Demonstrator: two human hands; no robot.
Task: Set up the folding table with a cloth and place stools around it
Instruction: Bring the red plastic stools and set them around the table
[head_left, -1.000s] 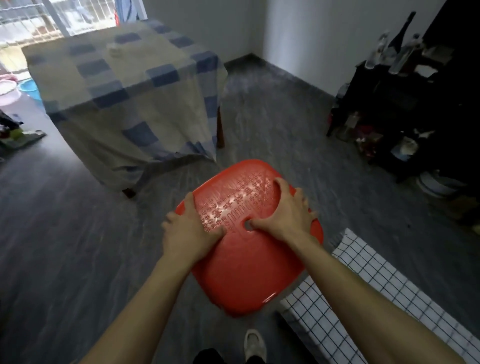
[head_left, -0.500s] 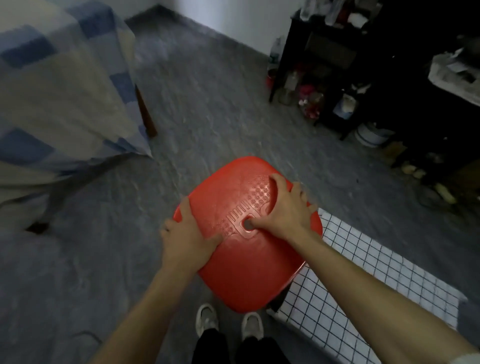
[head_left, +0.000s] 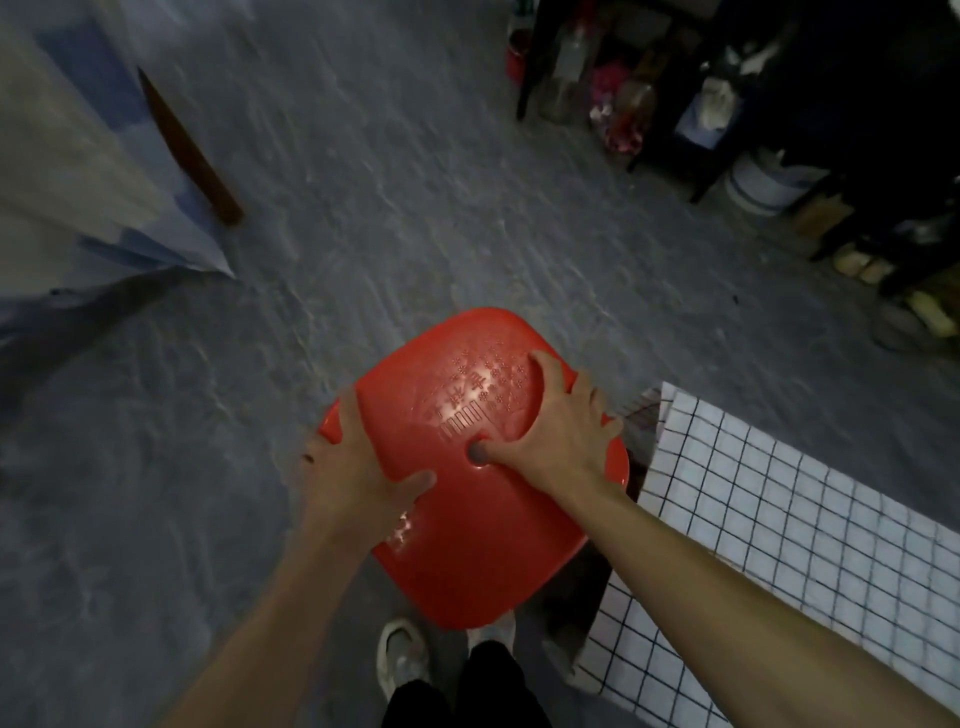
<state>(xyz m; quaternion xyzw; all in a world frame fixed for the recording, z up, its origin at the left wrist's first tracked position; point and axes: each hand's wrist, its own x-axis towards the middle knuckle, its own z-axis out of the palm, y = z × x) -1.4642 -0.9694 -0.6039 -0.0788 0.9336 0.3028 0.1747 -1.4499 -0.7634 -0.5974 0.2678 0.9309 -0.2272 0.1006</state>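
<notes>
Grip unchanged: left hand clasps the rim and right hand hooks its thumb into the hole of the glossy red rounded-square plastic stool, held above the grey floor. Blue-checked tablecloth now sits farther left.

Both bare forearms reach from the lower frame toward the centre. The left hand grips the left edge of the red stool, thumb on top. The right hand spreads across its seat, thumb tip hooked in the hole.

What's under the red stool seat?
Below its near edge: two shoes, dark trousers and grey floor. The seat covers the stool's legs, so whether they touch the floor can't be seen.
</notes>
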